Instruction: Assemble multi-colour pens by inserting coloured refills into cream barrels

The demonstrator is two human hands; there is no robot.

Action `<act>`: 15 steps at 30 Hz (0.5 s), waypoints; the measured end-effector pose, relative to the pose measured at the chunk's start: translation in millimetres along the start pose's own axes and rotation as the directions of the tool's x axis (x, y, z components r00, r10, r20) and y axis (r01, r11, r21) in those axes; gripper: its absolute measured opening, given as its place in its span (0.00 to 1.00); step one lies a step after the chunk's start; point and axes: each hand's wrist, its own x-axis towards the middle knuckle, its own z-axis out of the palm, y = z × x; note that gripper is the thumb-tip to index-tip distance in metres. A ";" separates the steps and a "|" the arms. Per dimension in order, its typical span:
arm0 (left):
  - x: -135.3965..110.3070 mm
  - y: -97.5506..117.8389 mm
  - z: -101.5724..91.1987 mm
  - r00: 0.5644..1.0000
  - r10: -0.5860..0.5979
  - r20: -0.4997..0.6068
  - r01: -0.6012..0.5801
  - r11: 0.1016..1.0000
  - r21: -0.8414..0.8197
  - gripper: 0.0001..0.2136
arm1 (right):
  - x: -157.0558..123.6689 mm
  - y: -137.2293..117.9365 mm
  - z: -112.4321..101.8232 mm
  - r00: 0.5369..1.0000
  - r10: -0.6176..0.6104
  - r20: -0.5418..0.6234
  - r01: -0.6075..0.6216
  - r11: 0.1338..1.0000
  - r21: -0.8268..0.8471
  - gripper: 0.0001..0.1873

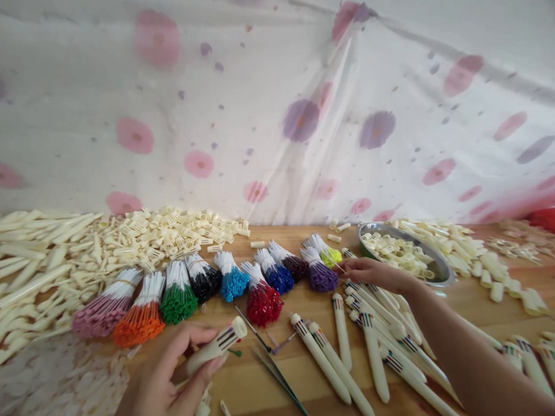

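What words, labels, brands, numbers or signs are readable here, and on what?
None readable.
Pen barrel in the left hand: no lettering discernible; fine marks would be too small or blurred.
Multicolor pens, refill bundles: same.
Floral sheet: printed flowers, no legible text.

The left hand (169, 383) held a pen (217, 346) over a wooden table (310, 302) as the right hand (374, 273) hovered beside purple refills (322, 274).

One head camera looks forward and down, near both hands (169, 383). It faces the tabletop (313, 305) and flowered sheet (251, 102) beyond.
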 end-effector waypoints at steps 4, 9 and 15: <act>5.5 -6.3 -3.3 1.000 0.003 0.016 -0.003 1.000 0.012 0.05 | -28.3 -42.3 10.0 0.999 -0.047 -0.025 0.045 0.996 -0.081 0.18; 10.0 -17.5 -13.3 0.978 0.200 0.054 -0.207 0.955 0.211 0.10 | -55.1 -112.5 51.9 0.931 -0.366 0.005 0.350 0.885 -0.307 0.14; 10.7 -20.0 -22.4 0.911 0.373 0.173 -0.410 0.861 0.302 0.13 | -51.5 -120.3 81.5 0.773 -0.512 0.374 0.410 0.854 0.321 0.14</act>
